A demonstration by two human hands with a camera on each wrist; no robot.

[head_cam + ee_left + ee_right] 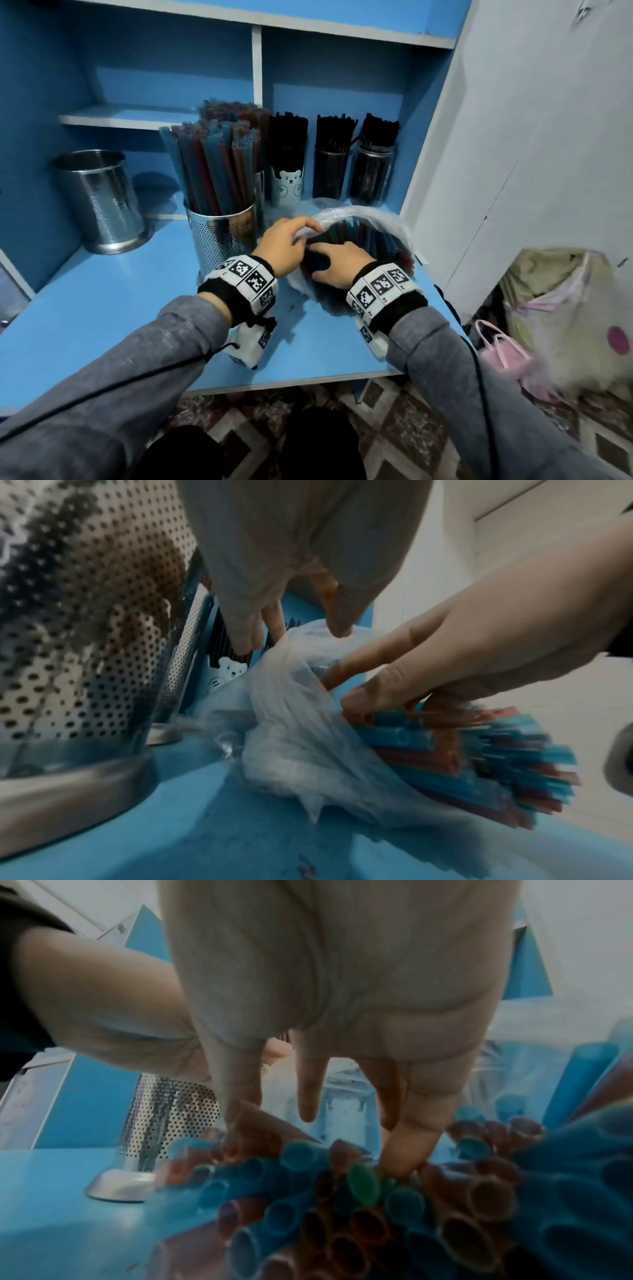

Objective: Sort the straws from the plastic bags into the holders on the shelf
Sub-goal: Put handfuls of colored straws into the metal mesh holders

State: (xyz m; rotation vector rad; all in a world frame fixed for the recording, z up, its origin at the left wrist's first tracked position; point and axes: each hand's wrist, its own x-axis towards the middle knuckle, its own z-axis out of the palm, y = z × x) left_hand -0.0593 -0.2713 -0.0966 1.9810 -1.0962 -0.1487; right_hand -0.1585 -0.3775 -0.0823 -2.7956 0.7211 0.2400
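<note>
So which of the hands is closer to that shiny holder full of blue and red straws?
The left. The left hand sits just right of the perforated steel holder, pinching the plastic bag's rim. The right hand lies farther right, on the bag's straws.

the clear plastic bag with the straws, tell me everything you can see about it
The plastic bag is thin, clear and crinkled. It lies on the blue shelf right of the perforated steel holder, its mouth open, filled with blue and red straws. The left hand pinches its rim; the right hand grips the straws inside.
</note>
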